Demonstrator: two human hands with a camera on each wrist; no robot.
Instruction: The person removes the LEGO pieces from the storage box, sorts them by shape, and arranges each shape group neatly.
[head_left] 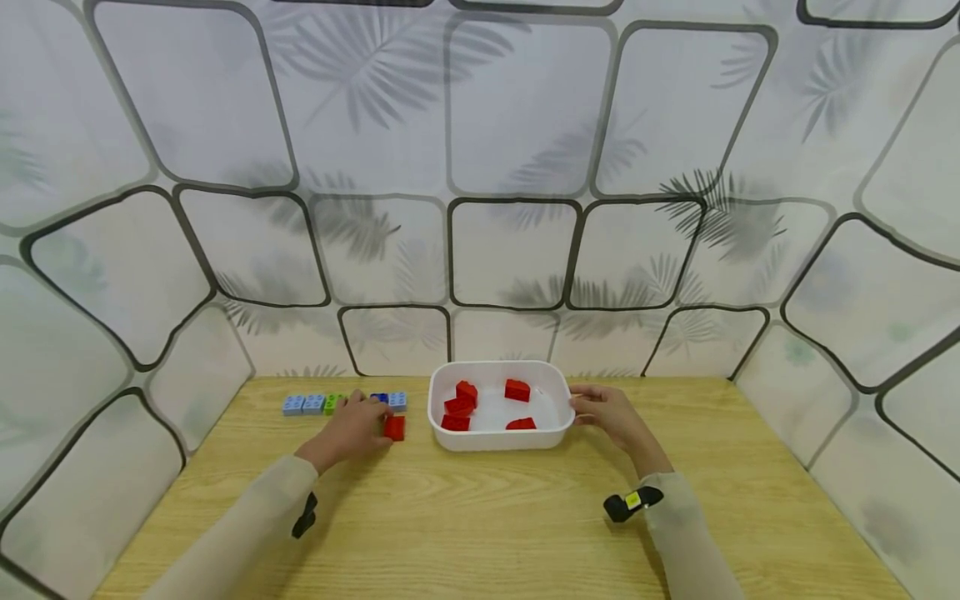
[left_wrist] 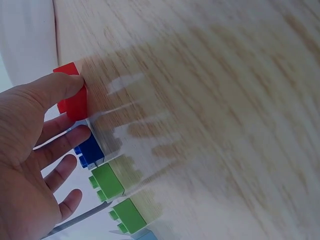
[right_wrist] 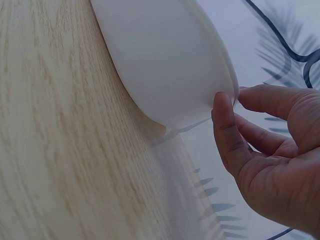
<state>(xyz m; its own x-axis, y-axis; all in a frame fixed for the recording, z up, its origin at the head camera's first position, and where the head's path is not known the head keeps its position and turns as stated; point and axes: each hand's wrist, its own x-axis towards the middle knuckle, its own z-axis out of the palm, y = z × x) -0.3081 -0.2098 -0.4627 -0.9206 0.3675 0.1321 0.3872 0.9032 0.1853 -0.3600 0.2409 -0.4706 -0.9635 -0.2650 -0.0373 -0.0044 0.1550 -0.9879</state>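
My left hand (head_left: 356,425) pinches a red toy brick (head_left: 394,428) between thumb and fingers, left of a white plastic box (head_left: 495,442). In the left wrist view the thumb lies over the red brick (left_wrist: 76,104), close beside a dark blue brick (left_wrist: 92,151). At the box's right end, my right hand (head_left: 611,413) grips the rim with its fingertips. Seen from the right wrist, thumb and finger meet at the rim of the box (right_wrist: 165,65). Several red bricks (head_left: 517,389) lie scattered inside the box.
Behind my left hand runs a row of bricks: light blue ones (head_left: 293,406), a green one (head_left: 330,404) and another light blue one (head_left: 398,402) at its right end. Part of this row is hidden by the hand. A patterned curtain (head_left: 513,250) rises behind the wooden table (head_left: 480,525).
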